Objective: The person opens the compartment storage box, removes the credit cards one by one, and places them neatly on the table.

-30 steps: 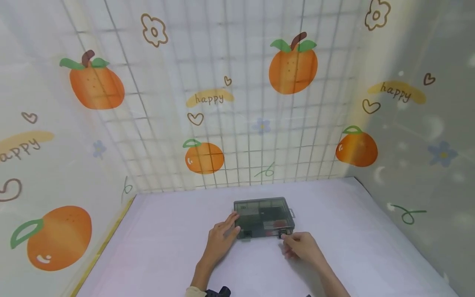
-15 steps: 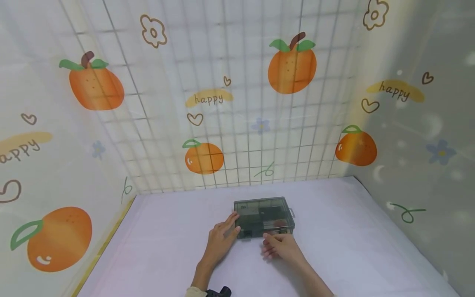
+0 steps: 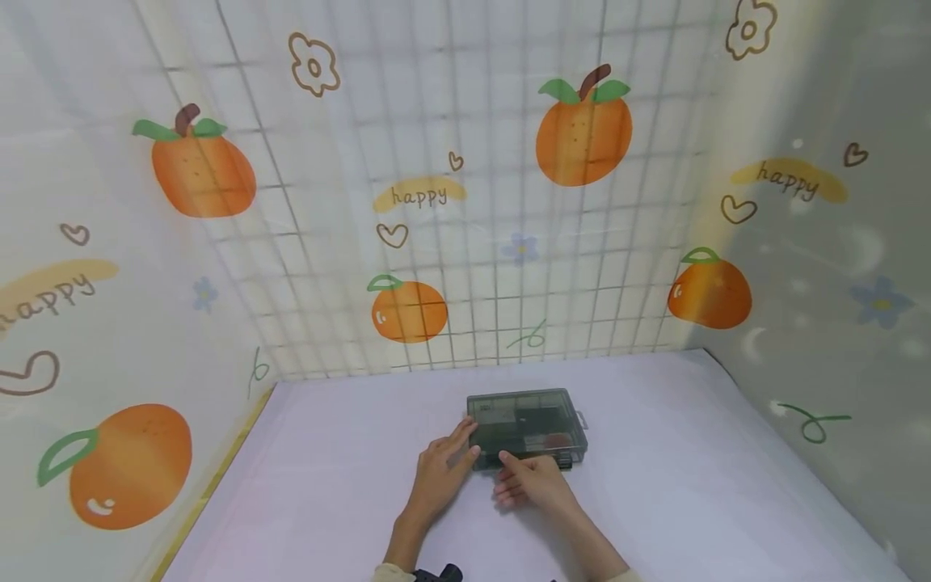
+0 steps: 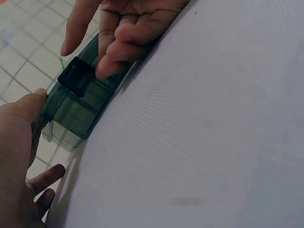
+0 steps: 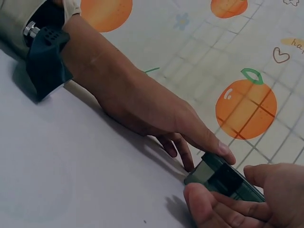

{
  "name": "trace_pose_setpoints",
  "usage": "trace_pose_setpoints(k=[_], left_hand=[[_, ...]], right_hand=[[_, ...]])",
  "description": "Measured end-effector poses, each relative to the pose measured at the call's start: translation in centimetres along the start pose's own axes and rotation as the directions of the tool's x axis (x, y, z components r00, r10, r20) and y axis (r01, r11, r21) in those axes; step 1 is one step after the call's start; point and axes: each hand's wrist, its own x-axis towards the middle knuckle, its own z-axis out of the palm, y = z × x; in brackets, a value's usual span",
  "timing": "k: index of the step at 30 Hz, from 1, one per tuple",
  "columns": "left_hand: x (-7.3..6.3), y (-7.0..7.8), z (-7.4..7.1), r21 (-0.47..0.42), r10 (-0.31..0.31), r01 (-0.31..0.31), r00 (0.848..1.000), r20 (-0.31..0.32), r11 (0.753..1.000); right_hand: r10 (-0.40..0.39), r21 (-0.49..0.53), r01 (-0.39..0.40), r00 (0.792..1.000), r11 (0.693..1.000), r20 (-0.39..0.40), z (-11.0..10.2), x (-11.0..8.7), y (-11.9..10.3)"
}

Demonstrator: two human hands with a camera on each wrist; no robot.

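A dark green, see-through compartment box [image 3: 525,420] lies on the white table with its lid down. Something reddish [image 3: 558,440] shows through the lid at the front right. My left hand [image 3: 438,477] rests against the box's left side, thumb on the front left corner. At the front left latch [image 4: 76,76] is my right hand [image 3: 537,482], its thumb and bent fingers on either side of the latch with a gap between them. In the left wrist view a fingertip overlaps the latch's edge; whether it touches, I cannot tell. The front right latch [image 3: 565,461] is partly visible beside my right hand.
White table surface [image 3: 349,461] surrounds the box. Behind it hangs a printed curtain [image 3: 465,267] with oranges, over a wire grid. A yellow strip [image 3: 214,481] runs along the table's left edge. A small loop handle [image 3: 582,420] sticks out of the box's right side.
My right hand has moved left along the box's front, from the right latch to the left latch. My left hand stays at the box's left side. The view has shifted slightly.
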Motion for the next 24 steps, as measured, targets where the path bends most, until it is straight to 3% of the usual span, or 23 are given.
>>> trace_pose_setpoints(k=[11, 18, 24], left_hand=[[-0.1, 0.2, -0.1, 0.046, -0.002, 0.002, 1.0, -0.005, 0.999], [-0.2, 0.5, -0.1, 0.028, -0.013, 0.012, 1.0, 0.018, 1.0], [0.0, 0.4, -0.3, 0.051, -0.013, 0.013, 1.0, 0.0, 0.999]], right_hand=[[0.087, 0.067, -0.088, 0.996, 0.994, 0.021, 0.5, 0.6, -0.2], [0.112, 0.137, -0.116, 0.993, 0.984, 0.038, 1.2, 0.7, -0.3], [0.037, 0.158, -0.045, 0.998, 0.986, 0.053, 1.2, 0.9, -0.1]])
